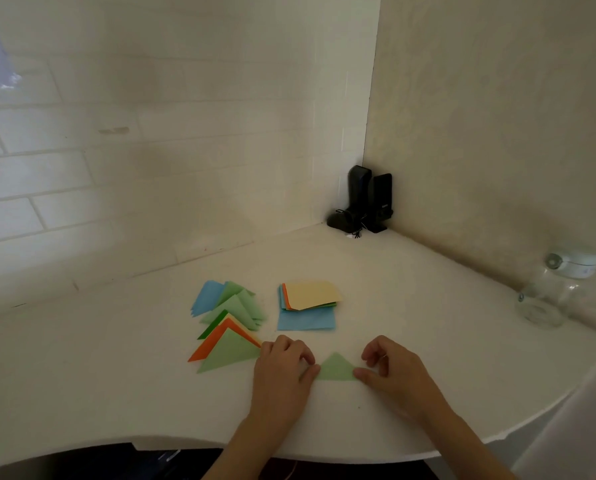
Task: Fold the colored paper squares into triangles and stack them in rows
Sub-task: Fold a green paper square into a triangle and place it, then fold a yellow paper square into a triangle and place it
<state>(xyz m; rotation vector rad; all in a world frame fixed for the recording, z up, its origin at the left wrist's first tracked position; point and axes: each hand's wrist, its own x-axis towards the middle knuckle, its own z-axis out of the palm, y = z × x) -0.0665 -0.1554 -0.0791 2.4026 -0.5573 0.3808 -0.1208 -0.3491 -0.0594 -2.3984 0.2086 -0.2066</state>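
A: Pinning both ends, looks like. Left hand (282,367) presses its thumb on the left corner of the green triangle (336,368), other fingers curled above it. Right hand (390,367) presses its thumb on the right corner, remaining fingers bent and lifted off the paper.

B: Why hold it that way?

A: My guess: flattening the crease, holding the two corners down so the folded sheet does not spring open. It lies flat on the table (428,306), near the front edge, between the hands.

B: Orientation?

A: Apex points away from the person, toward the wall. Long edge runs left to right, nearest the person. That long edge is likely the fold, cannot confirm.

B: Other paper?

A: Row of folded triangles (229,323) just left of the left hand, overlapping like shingles, running front to back: blue at the back, greens, then yellow, orange, green in front. Their tips point mostly away too. Stack of unfolded squares (307,304) behind the hands, yellow on top, blue at the bottom, slightly fanned.

B: Progress?

A: Midway, I judge. Several squares still unfolded. This piece seems set to join the row's near end.
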